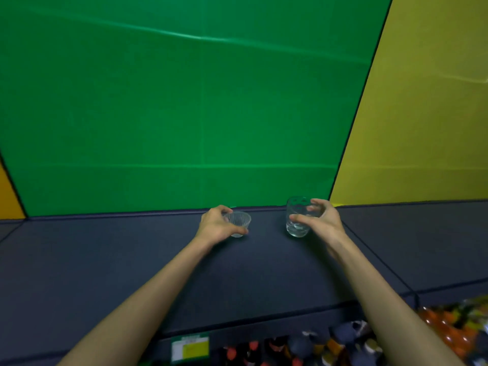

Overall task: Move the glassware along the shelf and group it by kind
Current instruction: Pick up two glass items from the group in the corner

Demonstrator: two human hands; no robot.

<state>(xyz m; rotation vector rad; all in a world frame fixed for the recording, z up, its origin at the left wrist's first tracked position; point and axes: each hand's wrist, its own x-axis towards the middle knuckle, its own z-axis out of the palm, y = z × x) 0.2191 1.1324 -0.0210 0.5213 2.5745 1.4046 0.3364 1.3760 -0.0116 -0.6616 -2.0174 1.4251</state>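
Observation:
A small ribbed clear glass cup [239,222] stands on the dark shelf [105,260] near its back edge, left of centre. My left hand [216,225] grips it from the left, thumb in front and fingers behind. To the right stands a taller clear tumbler [297,220] with a cut pattern. My right hand [320,219] holds it from the right side, thumb across its front and fingers curled round the back. The two glasses are about a hand's width apart.
A green wall [171,114] rises behind the shelf, with a yellow panel [422,128] to the right. Below the front edge hang a price label [190,348] and several packaged goods [449,331] on a lower level.

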